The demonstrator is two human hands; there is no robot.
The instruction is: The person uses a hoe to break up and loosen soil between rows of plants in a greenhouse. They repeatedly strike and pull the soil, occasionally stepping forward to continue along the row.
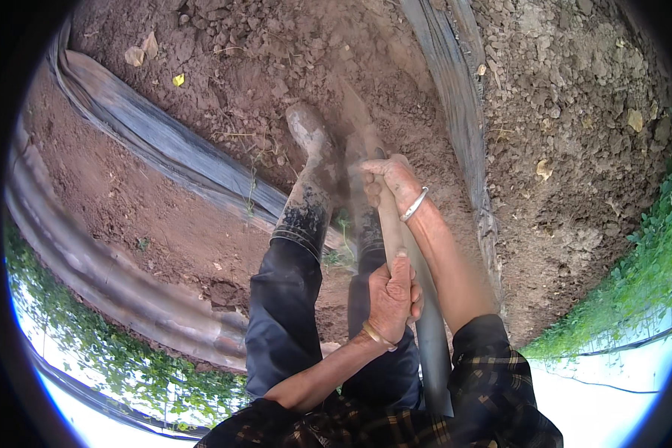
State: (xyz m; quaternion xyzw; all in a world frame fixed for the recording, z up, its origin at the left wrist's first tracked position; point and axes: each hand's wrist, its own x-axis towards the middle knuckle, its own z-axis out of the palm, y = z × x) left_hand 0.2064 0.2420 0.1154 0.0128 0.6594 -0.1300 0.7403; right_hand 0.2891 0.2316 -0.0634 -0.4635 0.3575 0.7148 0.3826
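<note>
My left hand (393,305) is closed around the upper part of a long, mud-coloured tool handle (390,218), with the thumb along it. Farther down the same handle, my right hand (391,178) grips it just above its lower end. Beyond that hand a soil-coated tool head (357,109) reaches towards the loose brown soil (246,67); its exact kind cannot be told, as it is blurred and muddy. The handle's lower end is beside my muddy boots (313,168). A bracelet circles each wrist.
Folded dark fabric or sheeting (173,137) runs diagonally at left, and another weathered strip (453,84) lies at right. Rippled sheeting (117,280) curves along the lower left. Cloddy soil (571,140) with dry leaves is at right. Green plants (627,297) border both sides.
</note>
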